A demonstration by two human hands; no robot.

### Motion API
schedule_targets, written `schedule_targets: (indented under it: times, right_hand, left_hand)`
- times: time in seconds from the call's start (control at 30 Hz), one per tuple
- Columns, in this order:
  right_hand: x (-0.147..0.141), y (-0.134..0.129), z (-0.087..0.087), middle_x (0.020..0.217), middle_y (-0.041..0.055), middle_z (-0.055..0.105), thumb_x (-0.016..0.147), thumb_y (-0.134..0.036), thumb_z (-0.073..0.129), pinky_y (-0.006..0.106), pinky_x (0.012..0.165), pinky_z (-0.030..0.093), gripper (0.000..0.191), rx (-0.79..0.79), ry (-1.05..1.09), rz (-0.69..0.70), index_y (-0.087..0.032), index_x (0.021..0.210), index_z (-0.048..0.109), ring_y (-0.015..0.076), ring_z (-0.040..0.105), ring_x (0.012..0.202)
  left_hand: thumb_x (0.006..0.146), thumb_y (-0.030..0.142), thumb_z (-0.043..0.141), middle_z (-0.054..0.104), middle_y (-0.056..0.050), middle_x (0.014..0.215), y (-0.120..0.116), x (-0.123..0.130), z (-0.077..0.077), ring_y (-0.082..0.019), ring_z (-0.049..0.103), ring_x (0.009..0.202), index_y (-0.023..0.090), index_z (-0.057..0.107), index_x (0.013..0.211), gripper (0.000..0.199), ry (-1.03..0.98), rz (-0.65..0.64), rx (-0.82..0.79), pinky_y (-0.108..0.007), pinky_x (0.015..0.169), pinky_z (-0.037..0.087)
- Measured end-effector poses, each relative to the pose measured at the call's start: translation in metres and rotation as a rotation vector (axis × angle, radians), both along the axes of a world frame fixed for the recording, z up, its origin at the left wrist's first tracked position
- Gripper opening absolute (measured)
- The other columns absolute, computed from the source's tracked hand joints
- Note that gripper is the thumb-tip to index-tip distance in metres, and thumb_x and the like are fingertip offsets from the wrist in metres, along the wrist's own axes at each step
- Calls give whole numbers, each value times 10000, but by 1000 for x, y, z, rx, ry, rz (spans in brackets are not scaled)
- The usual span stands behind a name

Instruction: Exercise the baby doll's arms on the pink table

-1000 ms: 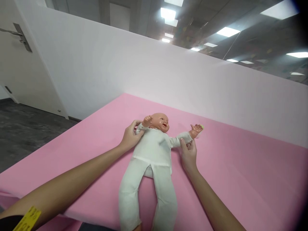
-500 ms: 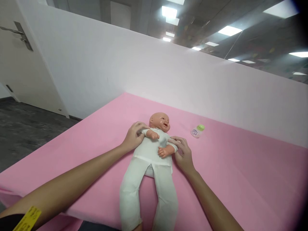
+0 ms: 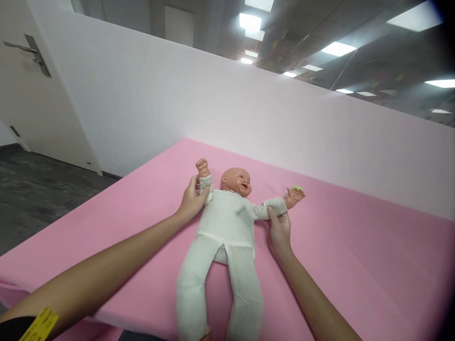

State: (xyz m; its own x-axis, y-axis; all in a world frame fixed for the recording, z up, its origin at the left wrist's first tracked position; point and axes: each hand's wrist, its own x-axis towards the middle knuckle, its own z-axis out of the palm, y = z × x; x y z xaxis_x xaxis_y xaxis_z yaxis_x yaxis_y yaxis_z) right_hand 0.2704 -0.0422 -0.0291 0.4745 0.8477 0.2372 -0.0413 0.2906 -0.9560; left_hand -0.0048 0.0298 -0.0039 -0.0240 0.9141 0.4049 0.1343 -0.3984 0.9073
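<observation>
A baby doll (image 3: pixel 225 222) in a white suit lies on its back on the pink table (image 3: pixel 355 265), head away from me. My left hand (image 3: pixel 191 201) grips the doll's arm on the left, which points up beside the head. My right hand (image 3: pixel 279 229) grips the other arm by its sleeve, stretched out to the right. A small bottle with a green cap (image 3: pixel 297 190) lies just behind that doll hand, mostly hidden by it.
A white partition wall (image 3: pixel 249 123) runs along the far edge of the table. A white door with a metal handle (image 3: pixel 24 47) is at the far left, above dark floor. The table's near edge is below my left forearm.
Half a second ago both doll arms were folded over its chest. Now my hands have spread them outward again, the left one raised, the right one out over the bottle.
</observation>
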Motion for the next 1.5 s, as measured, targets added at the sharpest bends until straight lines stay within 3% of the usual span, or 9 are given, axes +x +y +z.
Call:
schedule_targets:
  times: [0.2,0.33,0.43,0.53,0.77,1.0,1.13,1.37,1.5]
  right_hand:
    - [-6,-11,5,1151,76,691,880,-317,665,461,985,506,292,133,-494,77,-235,1159,675,278,624,1107]
    - [-8,-15,8,1216,70,665,829,-168,576,490,1044,459,407,263,-825,169,-284,1196,708,291,554,1201]
    - [-7,-13,6,1224,74,667,832,-178,586,490,1048,464,400,233,-763,158,-270,1205,699,290,561,1209]
    - [-9,-10,5,1305,88,660,874,-264,635,477,1076,466,390,152,-520,141,-241,1262,658,285,581,1248]
    - [-10,-6,7,1387,97,650,817,-413,776,455,1078,497,533,8,-56,57,-204,1295,669,310,587,1298]
    - [0,-3,2,1253,69,710,748,-241,755,440,1077,484,362,75,-246,232,-245,1110,772,287,619,1216]
    - [3,-1,2,1138,51,742,733,-200,744,434,1031,513,291,102,-202,298,-262,1017,759,265,653,1140]
    - [5,-3,6,1205,86,724,840,-294,722,497,1083,470,239,129,-405,353,-269,1073,772,297,612,1219]
    - [5,-4,6,1200,88,718,865,-297,707,509,1078,470,241,165,-488,349,-283,1098,765,302,598,1234]
  left_hand:
    - [884,238,605,649,-34,1149,-4,1,4,-204,612,1052,254,578,1248,365,61,-43,68,-310,861,486]
    - [827,134,599,624,-53,1144,-8,1,5,-227,588,1108,247,712,1102,318,217,-64,203,-336,910,484]
    - [823,98,579,620,-53,1128,-10,2,4,-228,586,1119,257,730,1089,345,268,-90,252,-349,945,477]
    - [817,104,597,650,-48,1136,-9,1,5,-226,602,1107,243,701,1115,345,232,-70,235,-351,945,469]
    - [844,272,695,699,-48,1194,-2,-1,3,-222,645,1123,225,583,1140,320,-55,-18,37,-326,901,473]
    - [842,299,691,705,-81,1230,5,-1,-1,-258,637,1183,187,677,1141,319,-180,-263,-43,-364,1002,479]
    - [866,316,663,695,-97,1289,7,-2,-2,-271,625,1234,172,684,1190,355,-183,-315,-56,-377,1045,470]
    - [810,204,645,734,-61,1192,1,-6,0,-260,680,1105,215,710,1184,380,102,-213,13,-371,934,523]
    - [804,247,695,728,-42,1166,-4,-5,2,-242,674,1086,238,716,1160,356,195,-151,105,-360,936,524]
